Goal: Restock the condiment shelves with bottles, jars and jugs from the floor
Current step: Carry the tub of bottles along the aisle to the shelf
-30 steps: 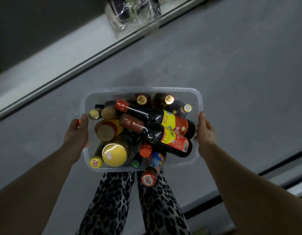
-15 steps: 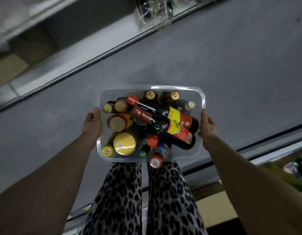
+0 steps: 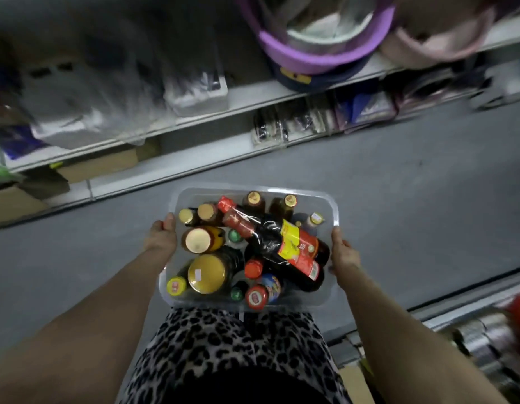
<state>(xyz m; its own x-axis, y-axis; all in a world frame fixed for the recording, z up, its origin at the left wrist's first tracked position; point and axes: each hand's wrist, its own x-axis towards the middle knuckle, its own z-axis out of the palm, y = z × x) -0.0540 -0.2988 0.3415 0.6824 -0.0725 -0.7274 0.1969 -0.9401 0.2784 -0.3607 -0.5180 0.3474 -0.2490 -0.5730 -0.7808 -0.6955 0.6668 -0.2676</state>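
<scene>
I carry a clear plastic bin [image 3: 330,204] in front of my waist, above the grey floor. My left hand [image 3: 161,236] grips its left rim and my right hand [image 3: 343,253] grips its right rim. Inside stand several bottles and jars with yellow, red and green caps. Two dark sauce bottles with red and yellow labels [image 3: 287,243] lie across the top, bound in clear wrap. A big jar with a yellow lid [image 3: 206,274] stands at the near left. A red-capped bottle [image 3: 257,297] leans at the near edge.
White shelves [image 3: 253,94] run across the far side, holding wrapped packs and a purple tub [image 3: 320,51]. Cardboard boxes [image 3: 16,199] sit low at the far left. Another shelf edge with packaged goods [image 3: 486,339] lies at the near right. Grey floor [image 3: 413,199] stretches between.
The view has swung upward, so the far shelves with their goods now fill the top. Both hands keep the same hold on the bin, which has stayed level.
</scene>
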